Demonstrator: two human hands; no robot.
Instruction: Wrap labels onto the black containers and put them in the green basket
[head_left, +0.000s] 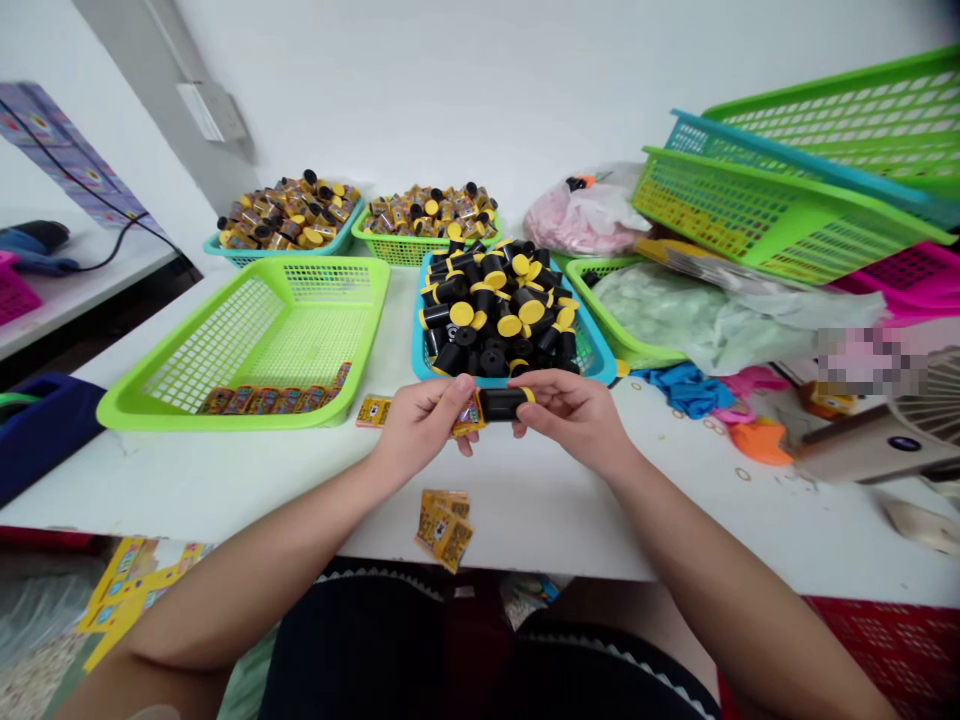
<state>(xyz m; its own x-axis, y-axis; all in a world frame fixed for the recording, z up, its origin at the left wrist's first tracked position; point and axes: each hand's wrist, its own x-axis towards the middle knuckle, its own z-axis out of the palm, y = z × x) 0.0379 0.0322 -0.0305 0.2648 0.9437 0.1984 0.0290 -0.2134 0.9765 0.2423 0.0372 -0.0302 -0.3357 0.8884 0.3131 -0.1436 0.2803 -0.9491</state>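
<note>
While the left hand (pixel 420 425) and right hand (pixel 577 415) pinch the tube (pixel 501 403) over the table (pixel 225 480), just before the blue basket (pixel 604 368), it lies level, its long axis left to right and its yellow cap toward the right fingers. The left fingers clamp the other end and a label (pixel 469 415), seemingly pressed to it. If the tube rolls, the label may crease or skew.

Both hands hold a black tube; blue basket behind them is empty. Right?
No: the head view shows the blue basket heaped with yellow-capped black tubes. The left hand and right hand do hold a black tube.
</note>
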